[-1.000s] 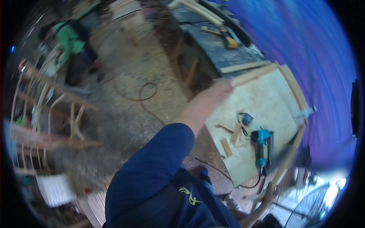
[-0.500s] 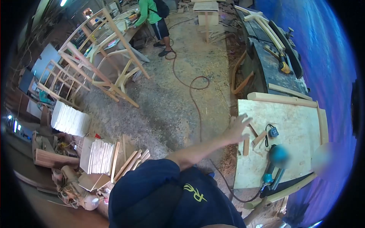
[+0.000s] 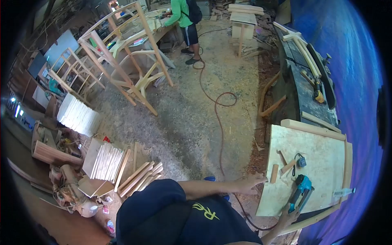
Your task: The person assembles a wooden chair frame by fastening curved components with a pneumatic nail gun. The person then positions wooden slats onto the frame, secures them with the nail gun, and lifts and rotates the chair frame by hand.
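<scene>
A teal and black nail gun point(image 3: 302, 184) lies over the light plywood board point(image 3: 326, 165), its handle toward me. My right hand point(image 3: 288, 215) is closed around the handle's lower end, partly hidden by it. At the board's left edge is my left hand point(image 3: 250, 184), fingers stretched toward a short wood block point(image 3: 274, 173) and holding nothing that I can see. A second small wood piece point(image 3: 288, 167) and a thin dark-edged strip point(image 3: 281, 157) lie beside the block. Just beyond them sits a blue tape measure point(image 3: 301, 162) with a black strap.
Wooden rails point(image 3: 314, 130) edge the board; a clear bottle point(image 3: 342, 192) lies at its right. A reddish hose point(image 3: 221, 151) crosses the floor. Chair frames point(image 3: 122, 57) stand at left, with stacked wood point(image 3: 107, 164) below. A person in green point(image 3: 179, 14) works at the far table.
My left hand has drawn back from above the small wood pieces to the board's near-left edge. My right hand now grips the nail gun's handle. The camera view has shifted.
</scene>
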Motion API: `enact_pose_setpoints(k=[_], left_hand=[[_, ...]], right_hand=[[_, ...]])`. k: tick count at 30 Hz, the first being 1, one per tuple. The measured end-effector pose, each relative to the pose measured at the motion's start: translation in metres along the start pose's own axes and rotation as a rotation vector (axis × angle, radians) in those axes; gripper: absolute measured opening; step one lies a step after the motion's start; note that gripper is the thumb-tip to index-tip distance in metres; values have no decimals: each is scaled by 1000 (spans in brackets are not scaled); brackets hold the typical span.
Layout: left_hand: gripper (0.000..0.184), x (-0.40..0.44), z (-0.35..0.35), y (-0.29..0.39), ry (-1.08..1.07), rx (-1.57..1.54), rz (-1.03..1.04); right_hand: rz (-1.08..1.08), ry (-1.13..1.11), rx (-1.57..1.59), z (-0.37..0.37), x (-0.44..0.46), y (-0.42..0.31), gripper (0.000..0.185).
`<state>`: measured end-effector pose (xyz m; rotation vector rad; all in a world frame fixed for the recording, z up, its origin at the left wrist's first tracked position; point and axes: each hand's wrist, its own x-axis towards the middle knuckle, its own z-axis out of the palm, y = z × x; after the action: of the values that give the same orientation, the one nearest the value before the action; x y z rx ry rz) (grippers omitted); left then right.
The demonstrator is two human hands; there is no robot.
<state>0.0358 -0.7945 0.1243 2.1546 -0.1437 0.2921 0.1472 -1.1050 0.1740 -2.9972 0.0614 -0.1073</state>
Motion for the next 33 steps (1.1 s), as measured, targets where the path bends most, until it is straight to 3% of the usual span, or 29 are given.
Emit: enact_pose_setpoints(k=[3,6,12,15,18,21,22,23,24,25,26,28,30,33], left_hand=[[72,-9,-8,-5,-17,-79,-1],[71,-16,-22,-9,-81,-138,-80],[64,-33,-17,-43,-82,-103,-105],[60,-36,-41,-41,-119,-115,-137],[59,-35,-57,-32,-201,-101,-187],[55,-36,-61,-43,-186,-191,-190],[53,-32,-58,-35,-197,-268,-167],[51,-30,-57,-35,-236,-341,-271],[49,-25,-66,-28,-329,-422,-363],[44,-24,-61,-29,-346,-408,-421],[40,-19,-61,-23,-328,-318,-369],[48,-6,-65,-17,-534,-179,-384],[50,-18,-51,-26,-348,-386,-389],[44,-8,-51,-22,-439,-396,-387]], right_hand=[[-33,137,-101,-10,-7,-15,77],[-205,173,-45,25,6,3,70],[-233,248,-16,33,20,2,55],[-183,186,74,32,26,-8,55],[-9,-15,137,-3,22,-59,54],[95,-66,245,-32,19,-123,69],[10,30,348,7,35,-106,70],[-51,36,511,52,52,-84,65],[-87,119,493,48,44,-104,59],[113,-1,545,29,38,-137,56],[96,162,396,34,39,-153,57],[114,244,329,39,48,-161,43],[148,199,413,18,39,-172,53],[59,215,435,0,27,-148,62]])
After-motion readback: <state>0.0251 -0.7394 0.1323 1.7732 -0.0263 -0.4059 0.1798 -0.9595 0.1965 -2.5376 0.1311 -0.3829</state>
